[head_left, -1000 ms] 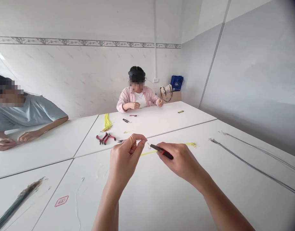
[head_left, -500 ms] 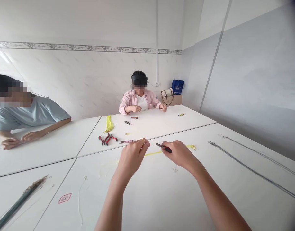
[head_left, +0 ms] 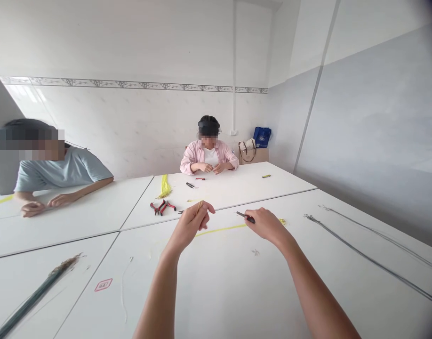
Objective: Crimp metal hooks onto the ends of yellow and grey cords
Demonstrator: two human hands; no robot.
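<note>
Above the near table, my left hand [head_left: 192,225] is closed, pinching a thin yellow wire [head_left: 199,205] that shows between its fingers. The rest of that strand is hard to make out. To its right, my right hand [head_left: 267,223] is wrapped round a small dark tool with a flat grey blade, which looks like a utility knife [head_left: 247,216]. The blade points left, toward my left hand, and the two are apart. On the table beneath and behind both hands lies a bundle of yellow wires [head_left: 221,230], its tufted end [head_left: 282,221] beside my right wrist.
Red-handled pliers [head_left: 162,207] lie beyond my left hand, near yellow strands [head_left: 164,186]. Grey wire bundles [head_left: 360,249] stretch across the right side; a dark green bundle [head_left: 39,294] lies at left. Two people sit opposite, one in pink [head_left: 209,160], one in blue [head_left: 66,172].
My hands have drawn slightly apart, the left one moving left and turning. The view has tilted up a little. The person in pink has brought both hands together.
</note>
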